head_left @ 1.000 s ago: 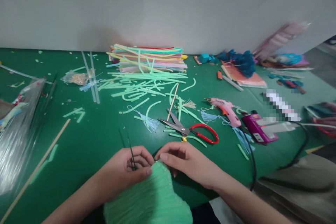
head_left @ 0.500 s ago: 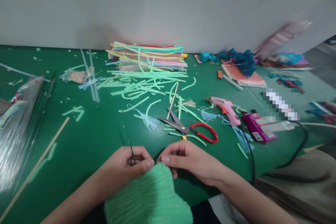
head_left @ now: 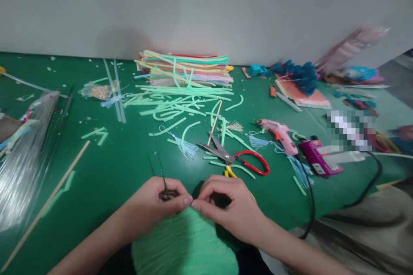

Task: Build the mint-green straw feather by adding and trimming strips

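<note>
A light green ribbed piece, which looks made of fuzzy pipe cleaners side by side, hangs at the bottom middle of the view. My left hand is closed at its upper edge, thumb against fingers. A thin dark wire sticks up out of that hand. Thumb and fingers of my right hand pinch at the same top edge, almost touching the left thumb. Whatever fine part lies between the fingertips is too small to make out. Beyond the hands lie red-handled scissors, blades apart.
Cut green pipe cleaners lie scattered before a stack of coloured ones. A pink glue gun and a purple device with a black cable are on the right. At left are a wooden stick and clear plastic wrapping.
My right hand has turned and closed in toward the left, its thumb now at the piece's top edge. More of a yellow handle shows under the scissors. The view has shifted slightly.
</note>
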Available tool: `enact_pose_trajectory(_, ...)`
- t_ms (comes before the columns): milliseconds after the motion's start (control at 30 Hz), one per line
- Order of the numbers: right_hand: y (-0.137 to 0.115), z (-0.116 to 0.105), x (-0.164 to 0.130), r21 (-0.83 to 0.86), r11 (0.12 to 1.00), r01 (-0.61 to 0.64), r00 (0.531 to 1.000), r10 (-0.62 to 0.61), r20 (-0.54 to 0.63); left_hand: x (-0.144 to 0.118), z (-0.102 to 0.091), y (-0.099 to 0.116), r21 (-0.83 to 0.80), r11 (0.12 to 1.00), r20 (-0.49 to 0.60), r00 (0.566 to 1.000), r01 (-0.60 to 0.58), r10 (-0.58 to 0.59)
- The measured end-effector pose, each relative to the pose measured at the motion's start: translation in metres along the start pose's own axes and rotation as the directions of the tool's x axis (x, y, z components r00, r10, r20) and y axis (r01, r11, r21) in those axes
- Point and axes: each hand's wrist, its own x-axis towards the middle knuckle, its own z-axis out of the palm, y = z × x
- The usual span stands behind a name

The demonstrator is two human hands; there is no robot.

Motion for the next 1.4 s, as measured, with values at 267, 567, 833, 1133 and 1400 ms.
enact_pose_trajectory(267, 0.002, -0.015, 0.005, 0.185, 0.958, -0.218, 0.966, 0.185, 0.179, 0.001, 0.000, 0.002, -0.039, 0.999, -0.003, 1.000, 0.026, -0.026)
enact_pose_trajectory(567, -0.002, -0.010, 0.007, 0.185, 0.958, -0.218, 0.964, 0.182, 0.191, 0.000, 0.001, 0.000, -0.028, 1.000, -0.022, 1.000, 0.004, -0.005)
enact_pose_trajectory(833, -0.002, -0.008, 0.001, -0.033, 0.999, 0.016, 0.995, -0.012, 0.102, 0.001, 0.001, -0.004, -0.005, 1.000, -0.023, 1.000, -0.008, 0.007)
enact_pose_trajectory(1133, 0.005, -0.010, -0.002, 0.192, 0.973, -0.127, 0.988, 0.106, 0.116, -0.001, -0.001, -0.001, -0.042, 0.999, -0.071, 0.997, 0.027, -0.030)
enact_pose_trajectory(1400, 0.003, -0.004, -0.003, 0.326, 0.903, -0.279, 0.959, 0.245, 0.140, -0.006, -0.004, 0.003, -0.108, 0.993, -0.068, 0.996, 0.043, -0.051)
